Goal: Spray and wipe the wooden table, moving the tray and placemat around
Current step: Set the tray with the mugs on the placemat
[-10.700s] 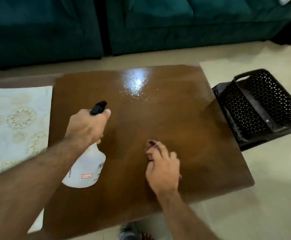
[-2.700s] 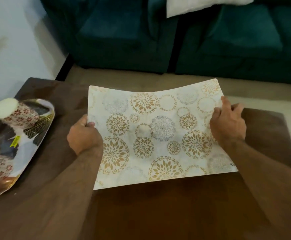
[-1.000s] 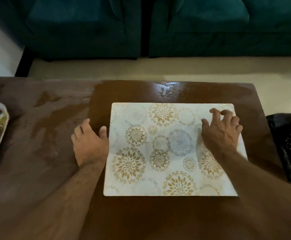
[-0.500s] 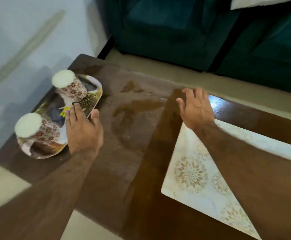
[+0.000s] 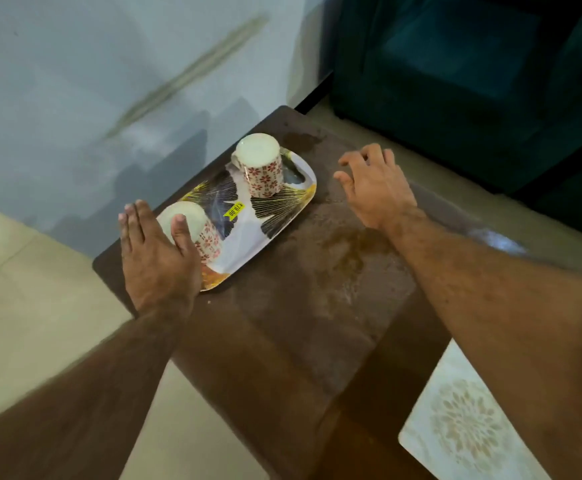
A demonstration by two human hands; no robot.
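Beside the tray [image 5: 268, 216], both hands now flank it, right hand [image 5: 376, 188] newly arrived

2 upturned mugs [image 5: 261, 168] are crowding the tray [image 5: 275, 216], wall [image 5: 75, 81] is hugging its far side; bare tabletop [image 5: 317, 306] is sitting open toward the placemat [image 5: 462, 427].

A patterned tray [image 5: 275, 216] with two upturned cups lies at the streaky wooden counter's [image 5: 300, 306] far-left corner; the floral placemat [image 5: 462, 431] lies flat at the near right.
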